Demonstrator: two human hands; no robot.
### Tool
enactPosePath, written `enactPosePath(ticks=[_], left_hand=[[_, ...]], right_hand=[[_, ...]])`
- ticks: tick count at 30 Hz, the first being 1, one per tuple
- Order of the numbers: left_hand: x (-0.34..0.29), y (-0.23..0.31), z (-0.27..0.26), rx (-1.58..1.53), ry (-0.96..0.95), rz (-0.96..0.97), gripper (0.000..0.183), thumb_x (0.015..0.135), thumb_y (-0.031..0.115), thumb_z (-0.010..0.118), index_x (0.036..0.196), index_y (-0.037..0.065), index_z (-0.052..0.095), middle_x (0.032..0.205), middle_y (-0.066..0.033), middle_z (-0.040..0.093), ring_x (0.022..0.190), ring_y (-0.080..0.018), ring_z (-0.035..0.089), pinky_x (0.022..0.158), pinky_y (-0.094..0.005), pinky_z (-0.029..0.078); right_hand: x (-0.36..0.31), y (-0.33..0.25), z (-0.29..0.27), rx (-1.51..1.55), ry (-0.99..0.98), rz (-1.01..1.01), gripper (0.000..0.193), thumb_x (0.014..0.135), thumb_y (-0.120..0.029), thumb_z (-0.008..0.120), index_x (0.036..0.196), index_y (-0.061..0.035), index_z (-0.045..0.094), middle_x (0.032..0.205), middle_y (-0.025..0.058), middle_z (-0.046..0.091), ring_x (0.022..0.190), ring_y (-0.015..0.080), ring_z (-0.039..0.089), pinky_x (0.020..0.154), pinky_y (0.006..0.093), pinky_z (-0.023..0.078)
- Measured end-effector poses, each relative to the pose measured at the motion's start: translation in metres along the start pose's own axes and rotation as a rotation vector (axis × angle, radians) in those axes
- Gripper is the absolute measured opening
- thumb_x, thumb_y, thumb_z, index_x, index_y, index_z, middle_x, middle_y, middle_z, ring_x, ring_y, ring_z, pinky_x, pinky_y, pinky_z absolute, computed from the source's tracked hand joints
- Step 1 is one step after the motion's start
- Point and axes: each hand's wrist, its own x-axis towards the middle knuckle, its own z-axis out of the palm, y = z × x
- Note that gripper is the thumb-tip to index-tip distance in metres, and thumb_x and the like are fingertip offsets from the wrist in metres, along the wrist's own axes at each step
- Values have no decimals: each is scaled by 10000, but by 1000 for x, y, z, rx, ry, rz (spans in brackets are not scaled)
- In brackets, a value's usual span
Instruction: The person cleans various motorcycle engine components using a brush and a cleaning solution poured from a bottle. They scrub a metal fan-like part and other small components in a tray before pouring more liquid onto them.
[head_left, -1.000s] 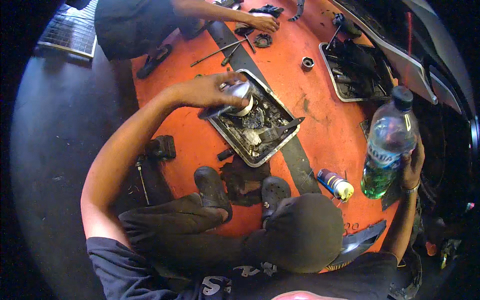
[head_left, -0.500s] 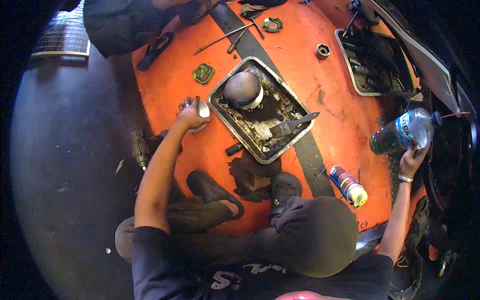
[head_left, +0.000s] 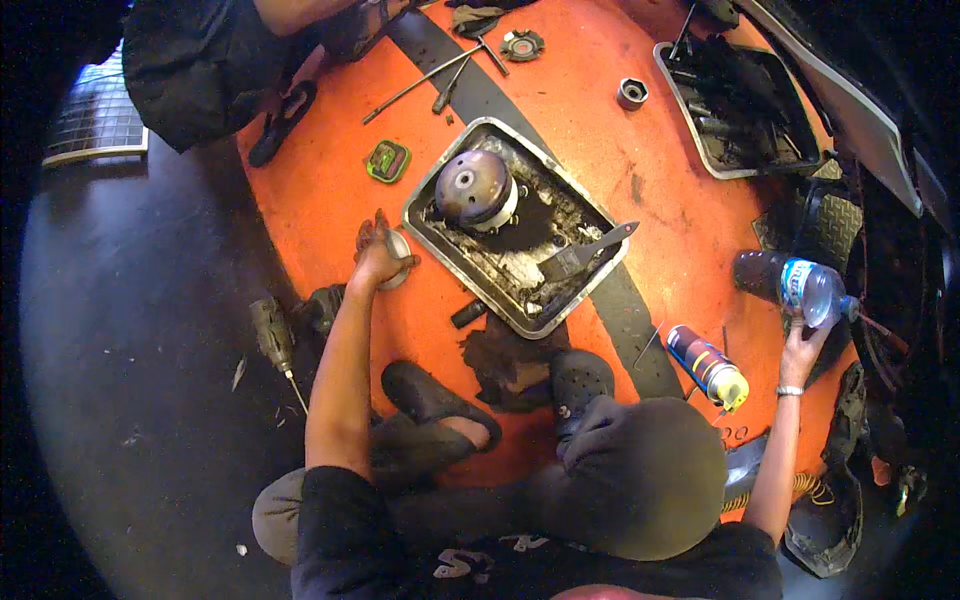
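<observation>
Beneath both hands (head_left: 378, 255) (head_left: 802, 348) lies orange flooring (head_left: 570, 95).

From where I'm standing, the person's left arm (head_left: 340, 400) reaches well forward, only slightly bent at the elbow, with the left hand (head_left: 382, 258) held low. Its fingers (head_left: 368, 228) are bent and set apart from the thumb (head_left: 408, 262), in a grasp. The right arm (head_left: 772, 455) stretches out to the right side, the right hand (head_left: 803, 350) raised and curled in a hold, some fingers hidden. The two hands are well apart; a bent knee (head_left: 650, 480) rises between the forearms.
</observation>
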Motion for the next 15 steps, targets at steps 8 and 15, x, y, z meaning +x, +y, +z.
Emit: enactPosePath(ticks=[8,15], left_hand=[[-25,120,-27,-216,378,486,1023,747,449,804,1548,130,252,1552,-236,273,1450,-415,243,1166,-552,242],[-7,147,-33,-232,306,550,980,671,293,864,1513,205,370,1591,-125,297,1428,-355,340,1093,-501,388]], right_hand=[[24,-180,-55,-27,-792,360,286,930,-207,687,1103,20,663,957,105,715,734,164,654,666,320,532],[56,-276,100,76,-1192,-559,296,896,-275,659,1083,-45,652,876,177,678,860,375,662,789,475,528]])
